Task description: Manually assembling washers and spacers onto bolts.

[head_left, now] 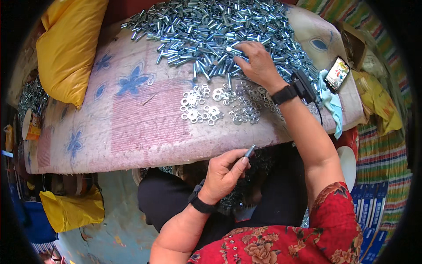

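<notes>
We see the left hand (224, 173) pinching a bolt (249, 152) at its two o'clock, likely because it is slim, while the right hand (256, 61), half-curled (gripping anything, we cannot tell), meets tubes (215, 33) heaped within reach at twelve.

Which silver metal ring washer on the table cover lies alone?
The lone silver metal washer at the right edge of the large blue printed flower; the other washers lie bunched farther right.

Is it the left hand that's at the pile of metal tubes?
No, the right hand is at the pile; the left hand holds a metal piece.
</notes>
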Demonstrator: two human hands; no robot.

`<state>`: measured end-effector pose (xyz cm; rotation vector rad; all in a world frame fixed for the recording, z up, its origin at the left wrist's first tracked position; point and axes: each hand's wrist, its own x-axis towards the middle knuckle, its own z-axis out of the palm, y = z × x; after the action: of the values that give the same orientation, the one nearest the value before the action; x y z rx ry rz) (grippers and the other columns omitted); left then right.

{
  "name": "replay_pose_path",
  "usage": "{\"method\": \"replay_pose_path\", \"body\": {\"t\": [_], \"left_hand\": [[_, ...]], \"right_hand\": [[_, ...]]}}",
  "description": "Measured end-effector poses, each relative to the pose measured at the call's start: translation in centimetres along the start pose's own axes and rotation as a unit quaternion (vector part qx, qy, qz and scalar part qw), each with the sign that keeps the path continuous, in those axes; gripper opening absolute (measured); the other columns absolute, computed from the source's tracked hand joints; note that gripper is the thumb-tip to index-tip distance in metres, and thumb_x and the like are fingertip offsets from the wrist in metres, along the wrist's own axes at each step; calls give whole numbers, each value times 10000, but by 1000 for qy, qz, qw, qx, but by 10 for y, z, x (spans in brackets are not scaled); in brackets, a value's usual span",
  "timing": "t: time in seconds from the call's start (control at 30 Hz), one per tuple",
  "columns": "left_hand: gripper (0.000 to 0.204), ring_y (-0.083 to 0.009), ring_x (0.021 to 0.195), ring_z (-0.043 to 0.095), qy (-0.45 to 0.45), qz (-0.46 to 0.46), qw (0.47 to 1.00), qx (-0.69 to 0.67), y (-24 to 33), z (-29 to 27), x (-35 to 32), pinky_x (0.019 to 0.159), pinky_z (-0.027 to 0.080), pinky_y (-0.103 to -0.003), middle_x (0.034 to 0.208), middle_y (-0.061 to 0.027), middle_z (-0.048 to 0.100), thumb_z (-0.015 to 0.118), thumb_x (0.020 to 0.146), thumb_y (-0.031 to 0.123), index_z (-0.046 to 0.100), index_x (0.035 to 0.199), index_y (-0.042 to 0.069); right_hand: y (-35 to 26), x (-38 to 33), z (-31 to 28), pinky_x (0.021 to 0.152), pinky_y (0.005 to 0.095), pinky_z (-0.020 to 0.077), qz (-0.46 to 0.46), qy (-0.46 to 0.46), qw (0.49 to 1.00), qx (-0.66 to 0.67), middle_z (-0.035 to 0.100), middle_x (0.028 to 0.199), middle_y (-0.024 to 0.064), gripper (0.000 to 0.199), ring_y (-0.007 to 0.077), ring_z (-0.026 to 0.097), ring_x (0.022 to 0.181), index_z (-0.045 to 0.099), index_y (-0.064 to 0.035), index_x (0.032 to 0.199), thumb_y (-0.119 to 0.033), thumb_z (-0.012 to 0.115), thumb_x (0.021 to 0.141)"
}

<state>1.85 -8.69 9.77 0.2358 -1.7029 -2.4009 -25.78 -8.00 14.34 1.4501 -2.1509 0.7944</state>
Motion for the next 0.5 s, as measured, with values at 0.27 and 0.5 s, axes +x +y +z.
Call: {"method": "replay_pose_path", "body": {"t": [0.27,0.5], "left_hand": [[205,-49,614,503,1,5,1000,-9,0,-3,0,556,421,-184,754,-11,579,527,872,104,580,1039,-2],[209,-49,610,502,6,-7,1000,-21,6,-4,-1,556,420,-183,756,-11,579,526,874,113,579,1041,0]], "right_hand": [[18,28,22,901,478,353,28,-59,986,-151,521,1146,113,363,309,440,1102,578,-131,1044,-377,541,779],[42,14,29,877,542,317,106,-50,956,-269,462,1206,120,365,286,394,1149,543,-259,1133,-438,475,822]]}}
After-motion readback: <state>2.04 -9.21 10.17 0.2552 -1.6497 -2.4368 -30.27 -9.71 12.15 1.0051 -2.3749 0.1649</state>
